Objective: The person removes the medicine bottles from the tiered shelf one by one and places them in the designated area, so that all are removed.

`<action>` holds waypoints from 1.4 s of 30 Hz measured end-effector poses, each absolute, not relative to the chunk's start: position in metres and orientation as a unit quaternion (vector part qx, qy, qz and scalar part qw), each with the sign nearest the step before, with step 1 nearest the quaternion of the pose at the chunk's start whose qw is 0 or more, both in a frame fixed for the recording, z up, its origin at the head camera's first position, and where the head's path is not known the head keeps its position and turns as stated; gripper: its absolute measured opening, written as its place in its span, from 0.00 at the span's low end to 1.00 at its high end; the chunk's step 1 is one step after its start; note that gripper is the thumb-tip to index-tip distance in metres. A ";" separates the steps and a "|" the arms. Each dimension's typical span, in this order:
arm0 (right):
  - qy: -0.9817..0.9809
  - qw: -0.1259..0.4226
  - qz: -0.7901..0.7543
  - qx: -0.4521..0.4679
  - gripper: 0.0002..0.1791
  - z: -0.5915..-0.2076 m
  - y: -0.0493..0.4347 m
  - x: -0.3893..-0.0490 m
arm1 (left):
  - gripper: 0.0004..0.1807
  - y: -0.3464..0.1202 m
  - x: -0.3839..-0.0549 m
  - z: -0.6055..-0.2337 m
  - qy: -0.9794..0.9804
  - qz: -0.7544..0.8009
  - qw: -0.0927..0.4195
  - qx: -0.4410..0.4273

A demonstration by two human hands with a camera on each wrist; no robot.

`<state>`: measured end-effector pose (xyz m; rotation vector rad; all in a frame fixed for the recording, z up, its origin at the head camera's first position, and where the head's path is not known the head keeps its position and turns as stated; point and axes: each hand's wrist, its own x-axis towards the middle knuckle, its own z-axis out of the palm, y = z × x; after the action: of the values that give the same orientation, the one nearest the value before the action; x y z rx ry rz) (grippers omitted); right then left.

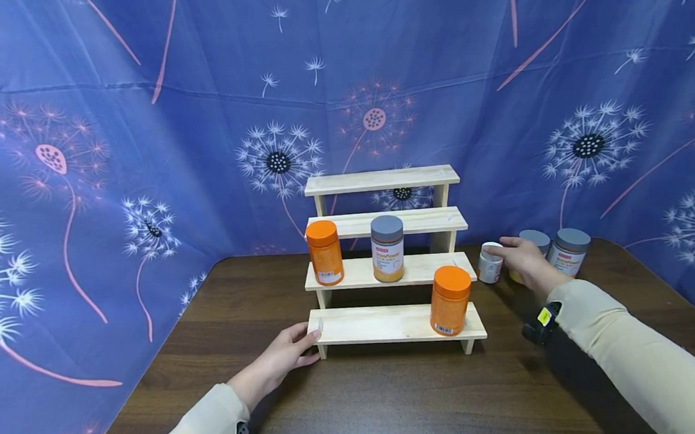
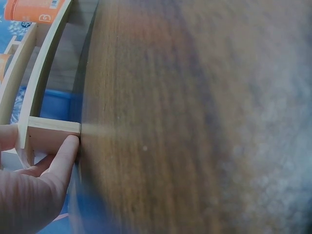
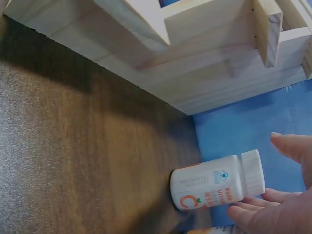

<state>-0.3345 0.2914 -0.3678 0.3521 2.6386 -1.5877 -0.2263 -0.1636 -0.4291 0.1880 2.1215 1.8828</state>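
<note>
A four-tier wooden display stand (image 1: 362, 325) stands in the middle of the table. My left hand (image 1: 286, 352) grips the left end of its lowest tier, with the thumb at the board and a finger against the end support (image 2: 53, 127). On the right, my right hand (image 1: 525, 261) reaches beside a small white vitamin C bottle (image 3: 207, 183) that stands upright on the table. In the right wrist view, the fingertips are right at the bottle's side near the cap, while the thumb (image 3: 287, 146) is spread away from it.
An orange jar (image 1: 325, 256) and a grey-lidded jar (image 1: 388, 255) stand on the second tier from the bottom. Another orange jar (image 1: 450, 304) is on the lowest tier, at its right. Two more grey-lidded jars, one nearer (image 1: 566, 257), stand behind my right hand. Blue patterned cloth (image 1: 336, 75) hangs behind.
</note>
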 end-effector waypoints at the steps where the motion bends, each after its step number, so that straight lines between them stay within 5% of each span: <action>1: 0.849 0.024 -0.515 0.112 0.43 -0.366 0.292 -0.334 | 0.29 -0.164 -0.226 -0.429 0.738 0.655 0.148 0.065; 42: 0.839 0.019 -0.542 0.048 0.50 -0.312 0.286 -0.315 | 0.29 -0.164 -0.229 -0.431 0.738 0.657 0.146 0.055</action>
<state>-0.3154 0.2860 -0.3122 0.1477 2.6037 -1.6840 -0.2288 -0.1637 -0.4307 0.1582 2.1241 1.8915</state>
